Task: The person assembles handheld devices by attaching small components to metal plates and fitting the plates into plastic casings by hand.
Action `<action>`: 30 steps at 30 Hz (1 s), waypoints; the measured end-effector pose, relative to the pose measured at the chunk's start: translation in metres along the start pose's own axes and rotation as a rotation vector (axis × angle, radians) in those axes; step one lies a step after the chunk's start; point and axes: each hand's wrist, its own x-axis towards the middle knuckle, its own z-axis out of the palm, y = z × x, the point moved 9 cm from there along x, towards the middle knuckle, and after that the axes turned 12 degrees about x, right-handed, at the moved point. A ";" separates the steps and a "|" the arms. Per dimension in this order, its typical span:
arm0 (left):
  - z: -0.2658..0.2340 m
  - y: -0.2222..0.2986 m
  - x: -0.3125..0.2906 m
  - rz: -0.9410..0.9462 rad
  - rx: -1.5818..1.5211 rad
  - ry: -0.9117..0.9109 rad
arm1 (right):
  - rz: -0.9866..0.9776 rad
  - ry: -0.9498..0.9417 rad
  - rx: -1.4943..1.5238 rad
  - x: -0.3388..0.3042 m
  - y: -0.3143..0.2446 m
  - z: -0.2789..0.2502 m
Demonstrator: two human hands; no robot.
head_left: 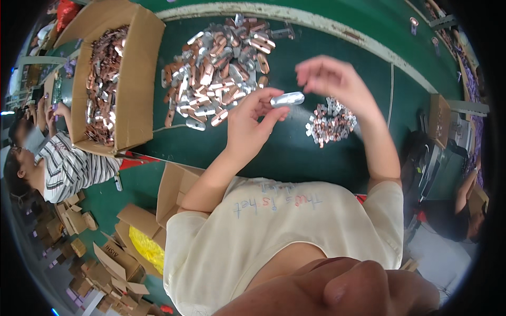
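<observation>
My left hand [251, 122] pinches a shiny silver, oblong metal piece [288, 99] with rounded ends between thumb and fingers. To its right my right hand [340, 83] is raised, fingers loosely bent and apart, with nothing visible in them. Beyond my left hand spreads a heap of similar silver and copper-coloured metal pieces [211, 73], some with a slot or hole. Below my right hand lies a smaller pile of little silver and copper-coloured metal parts [331, 125].
A tall cardboard box [138, 79] full of copper-coloured pieces stands at the left on the green table [284, 150]. A pale rail [337, 32] runs along the far side. Open cartons [118, 258] sit on the floor, lower left. People [68, 158] work at both sides.
</observation>
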 end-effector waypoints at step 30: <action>0.010 0.020 -0.005 -0.048 -0.240 -0.120 | -0.199 0.408 0.392 -0.053 -0.018 -0.042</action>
